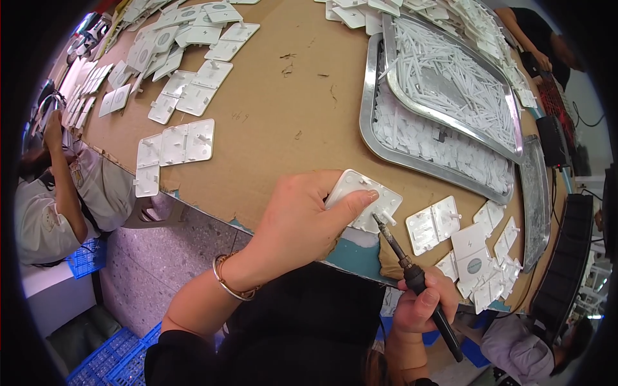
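Between the thumb and fingers of my left hand [296,219] is a white plastic plate [354,185], held above the table's front edge with its pegged inner face up. My right hand [425,302] grips a soldering iron [415,278] by its black handle. The iron's dark metal tip points up and left and meets the plate near a small white peg; whether it presses on the plate I cannot tell. Just right of the plate lies another white plate [432,225], pegs up. Beside it is a loose pile of similar white plates [473,257], one showing a round grey mark.
Two stacked metal trays [370,122] hold thin white strips and small white pieces at the right. Joined white plates [174,145] and a bigger heap [187,32] lie left. Other people [58,193] sit around the cardboard-covered table [277,109]. Blue crates [122,360] stand on the floor.
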The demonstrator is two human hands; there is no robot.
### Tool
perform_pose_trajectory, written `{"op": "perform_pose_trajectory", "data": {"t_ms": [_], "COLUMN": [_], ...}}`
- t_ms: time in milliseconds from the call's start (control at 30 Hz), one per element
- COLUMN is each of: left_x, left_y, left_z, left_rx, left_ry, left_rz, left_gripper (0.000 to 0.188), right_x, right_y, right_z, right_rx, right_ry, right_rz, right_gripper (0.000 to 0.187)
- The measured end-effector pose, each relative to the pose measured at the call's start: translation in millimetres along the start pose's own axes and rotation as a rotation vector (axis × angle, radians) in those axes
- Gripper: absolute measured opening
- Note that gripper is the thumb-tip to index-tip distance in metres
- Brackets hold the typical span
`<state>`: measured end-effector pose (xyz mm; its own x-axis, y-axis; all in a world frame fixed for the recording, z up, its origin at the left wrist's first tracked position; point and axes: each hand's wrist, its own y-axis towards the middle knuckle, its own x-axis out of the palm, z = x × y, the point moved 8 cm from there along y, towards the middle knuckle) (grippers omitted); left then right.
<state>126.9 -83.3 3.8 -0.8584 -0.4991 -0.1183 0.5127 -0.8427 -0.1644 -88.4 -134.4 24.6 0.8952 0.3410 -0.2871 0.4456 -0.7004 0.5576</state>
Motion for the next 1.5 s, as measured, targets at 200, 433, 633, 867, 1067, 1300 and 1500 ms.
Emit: {"op": "perform_pose_trajectory", "data": {"t_ms": [200,433,633,867,1067,1300,1500], "left_x": [-3.2,-1.4,-7.1,-13.2,-8.0,-6.8,-8.3], "left_y": [0.0,-10.2,-3.3,-8.1,-12.2,-15.2,-13.7], "left_z": [1.2,6.3,0.7,27.7,20.2,21.2,20.1], "left_rx": [-0.012,0.043,0.095,0.180,0.153,0.183,0.165], "left_ry": [0.009,0.060,-0.088,0.443,0.524,0.518,0.512], "left_rz": [0.014,0.034,0.075,0.075,0.073,0.085,0.078], "left_gripper": [0.025,0.025,0.029,0.023,0.024,0.023,0.022], "right_x": [0.2,-8.1,-18.4,-7.5,-0.6,1.2,5.0], "right_y": [0.6,-8.9,-14.8,-3.3,1.8,2.7,7.2], "right_z": [4.6,3.1,2.4,4.4,-1.8,-0.8,-2.1], "right_rx": [0.041,0.195,-0.046,-0.049,-0.035,0.012,0.031], "right_ry": [0.056,-0.022,0.092,0.038,-0.097,-0.084,-0.108], "right_rz": [-0.014,0.206,0.303,-0.012,-0.052,-0.062,-0.094], "right_gripper": [0.023,0.042,0.047,0.034,0.032,0.033,0.034]}}
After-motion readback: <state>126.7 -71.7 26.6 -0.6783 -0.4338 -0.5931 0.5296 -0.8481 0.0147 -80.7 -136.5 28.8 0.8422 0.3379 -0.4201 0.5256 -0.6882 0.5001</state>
